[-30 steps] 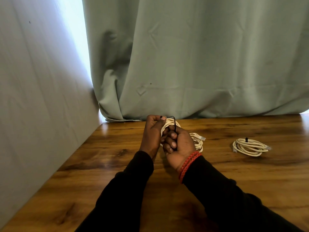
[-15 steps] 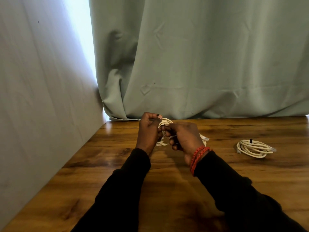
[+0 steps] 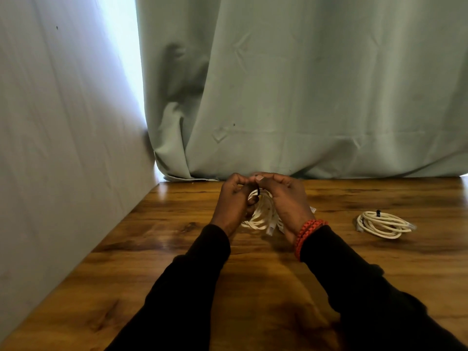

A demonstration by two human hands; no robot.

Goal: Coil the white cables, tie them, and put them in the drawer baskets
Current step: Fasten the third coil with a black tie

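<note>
A coiled white cable (image 3: 260, 215) hangs between my hands above the wooden table (image 3: 253, 287), near its far edge. My left hand (image 3: 231, 201) and my right hand (image 3: 285, 198) both pinch the coil's top, where a thin black tie (image 3: 258, 192) wraps the loops. The coil's lower loops and a connector end droop below my palms. A second white cable coil (image 3: 383, 224), bound with a black tie, lies flat on the table to the right, apart from my hands. No drawer or basket is in view.
A pale green curtain (image 3: 304, 97) hangs along the table's far edge. A grey-white wall (image 3: 63, 148) runs down the left side. A red beaded bracelet (image 3: 307, 235) sits on my right wrist.
My hands have shifted to pinch together at the top of the coil, and more of its loops now hang in view between my palms. The coil on the right has not moved.
</note>
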